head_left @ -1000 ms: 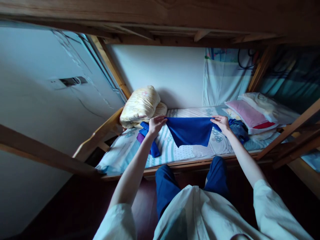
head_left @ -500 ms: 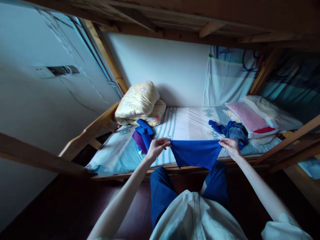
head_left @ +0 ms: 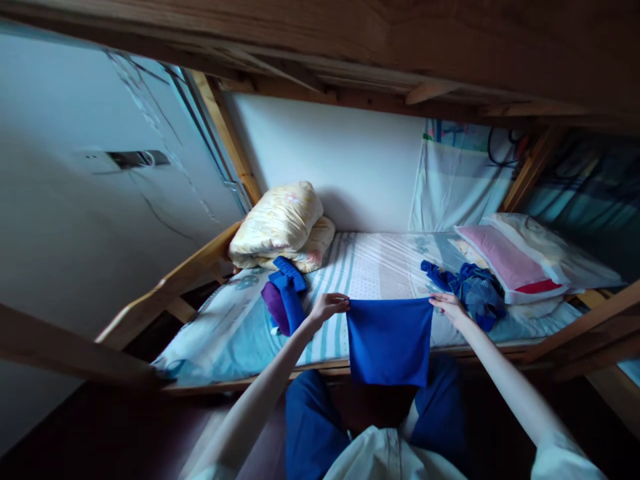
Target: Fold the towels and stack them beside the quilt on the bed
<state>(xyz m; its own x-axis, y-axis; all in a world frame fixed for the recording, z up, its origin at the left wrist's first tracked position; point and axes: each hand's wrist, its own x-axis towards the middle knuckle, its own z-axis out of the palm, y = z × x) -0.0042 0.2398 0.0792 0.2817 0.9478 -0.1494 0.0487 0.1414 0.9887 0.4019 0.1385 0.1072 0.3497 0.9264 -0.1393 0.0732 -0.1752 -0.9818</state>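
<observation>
A blue cloth [head_left: 389, 343] hangs down between my two hands, its top edge stretched nearly straight in front of the bed's edge. My left hand [head_left: 331, 307] pinches its upper left corner, and my right hand [head_left: 447, 304] pinches the upper right one. Left of my left hand, folded blue fabric [head_left: 289, 290] and a purple piece [head_left: 275, 307] lie on the patterned bed sheet [head_left: 383, 260]. Beyond my right hand sits a crumpled heap of dark blue clothes [head_left: 477, 293].
A folded yellow quilt [head_left: 280, 223] rests at the bed's left end, pink and white pillows [head_left: 507, 257] at the right. The upper bunk's wooden beam [head_left: 350, 40] runs overhead. A wooden rail [head_left: 170, 283] borders the left end.
The blue cloth now hangs longer and more squarely below my hands, which are slightly closer together. The view has shifted, so the bed appears lower.
</observation>
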